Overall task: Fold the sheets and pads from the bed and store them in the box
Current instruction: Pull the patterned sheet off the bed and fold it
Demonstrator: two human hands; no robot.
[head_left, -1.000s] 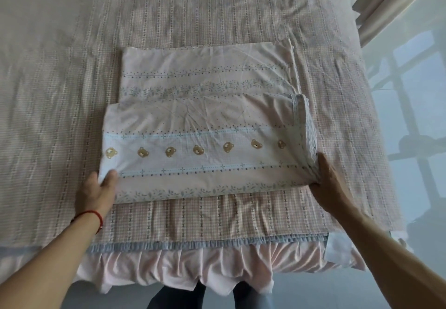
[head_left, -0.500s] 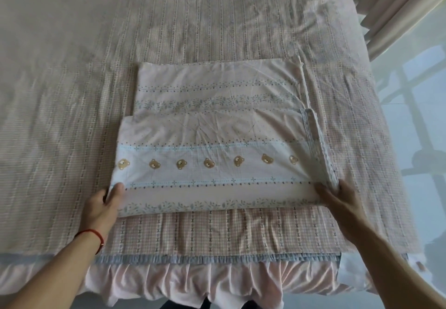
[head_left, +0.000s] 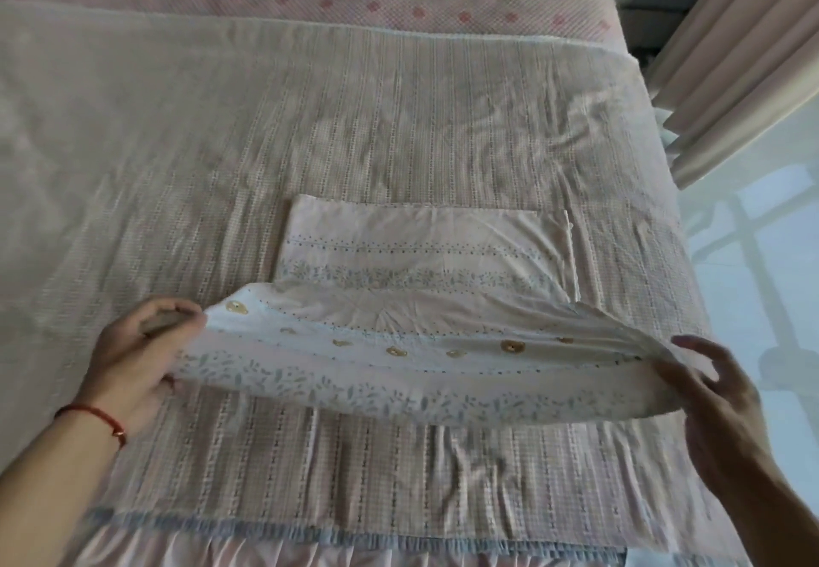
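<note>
A folded pink sheet (head_left: 425,256) with blue floral bands and a row of small bear motifs lies in the middle of the bed. Its near half is lifted off the bed and sags between my hands. My left hand (head_left: 133,358) grips the left corner of that raised edge, fingers curled round the cloth. My right hand (head_left: 709,393) holds the right corner from underneath, thumb side hidden by the fabric and fingers spread above it. The far half of the sheet stays flat on the checked pad (head_left: 354,132) that covers the bed.
A pink quilted layer (head_left: 399,4) with pillows shows at the head of the bed. Curtains (head_left: 727,48) hang at the right, above a glossy white floor (head_left: 771,283). The bed's ruffled skirt (head_left: 266,553) runs along the near edge. No box is in view.
Both hands have lifted the sheet's near edge off the bed and carried it up and away from me. The view has tilted upward, showing the head of the bed.
</note>
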